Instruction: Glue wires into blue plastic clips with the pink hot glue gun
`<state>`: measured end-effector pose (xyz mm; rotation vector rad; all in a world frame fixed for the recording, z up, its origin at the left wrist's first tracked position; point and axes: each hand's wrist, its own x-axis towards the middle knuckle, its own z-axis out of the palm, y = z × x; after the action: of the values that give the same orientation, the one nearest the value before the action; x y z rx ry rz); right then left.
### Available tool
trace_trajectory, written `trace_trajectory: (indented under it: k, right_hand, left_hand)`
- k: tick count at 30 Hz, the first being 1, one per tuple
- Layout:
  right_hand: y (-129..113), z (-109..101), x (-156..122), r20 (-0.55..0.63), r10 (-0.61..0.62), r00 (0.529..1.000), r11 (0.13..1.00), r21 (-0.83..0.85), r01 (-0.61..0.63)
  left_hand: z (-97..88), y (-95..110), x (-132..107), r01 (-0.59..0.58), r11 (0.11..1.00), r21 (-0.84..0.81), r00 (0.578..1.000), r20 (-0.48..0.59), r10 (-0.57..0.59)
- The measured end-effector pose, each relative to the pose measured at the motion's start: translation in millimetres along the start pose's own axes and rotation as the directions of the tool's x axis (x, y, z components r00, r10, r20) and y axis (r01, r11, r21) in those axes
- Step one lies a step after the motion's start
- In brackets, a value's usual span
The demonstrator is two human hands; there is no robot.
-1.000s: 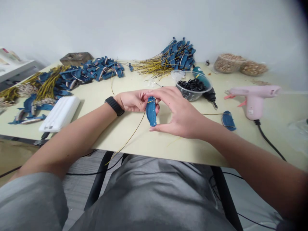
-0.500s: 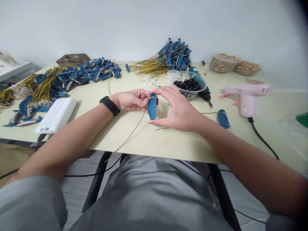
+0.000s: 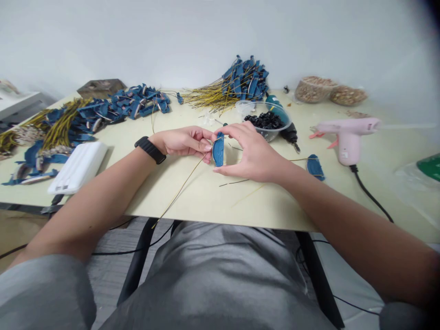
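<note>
A small blue half-moon piece [image 3: 218, 151] is held upright above the table between my two hands. My right hand [image 3: 252, 153] grips it by its top and bottom ends, thumb below and fingers above. My left hand [image 3: 187, 142] pinches a thin yellowish wire [image 3: 185, 181] at the piece's left side; the wire's long tail slants down toward the table's front edge. Near the top, wire crosses the blue face. Another blue piece [image 3: 315, 167] with wire on it lies on the table beyond my right forearm.
A pink glue gun [image 3: 350, 135] lies at the right, its black cord trailing forward. Behind my hands stand a clear bowl [image 3: 287, 121] of black bits and a green-and-black drill [image 3: 290, 133]. Blue pieces with wires [image 3: 244, 78] are heaped at the back and left, near a white box [image 3: 80, 165].
The blue piece has turned slightly and shifted a little in my hands. My left hand has moved slightly left, and the wire's tail hangs straighter. The whole view has shifted slightly.
</note>
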<state>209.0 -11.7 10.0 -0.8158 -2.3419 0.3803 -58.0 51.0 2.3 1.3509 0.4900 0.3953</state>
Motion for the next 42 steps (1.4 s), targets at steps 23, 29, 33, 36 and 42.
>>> trace_trajectory:
  k: [23,29,33,36,42]
  right_hand:
    - [8.0,0.7,-0.9,0.065,0.11,0.992,0.993,-0.042,-0.107]
    - [5.5,6.4,1.5,0.129,0.152,0.98,0.985,-0.101,-0.14]
    - [0.0,8.5,3.9,0.187,0.204,0.961,0.971,-0.167,-0.173]
    - [-3.0,10.7,5.6,0.21,0.249,0.945,0.955,-0.217,-0.203]
    - [-5.8,7.9,6.2,0.221,0.28,0.934,0.949,-0.21,-0.234]
  left_hand:
    - [-14.5,35.9,-26.0,0.22,0.489,0.844,0.926,-0.338,0.167]
    - [5.1,42.9,-23.6,0.234,0.411,0.881,0.938,-0.316,0.143]
    - [15.5,42.4,-19.1,0.267,0.35,0.898,0.946,-0.313,0.08]
    - [17.1,40.1,-16.7,0.271,0.347,0.898,0.944,-0.318,0.085]
    - [13.9,37.3,-17.0,0.278,0.329,0.902,0.945,-0.318,0.073]
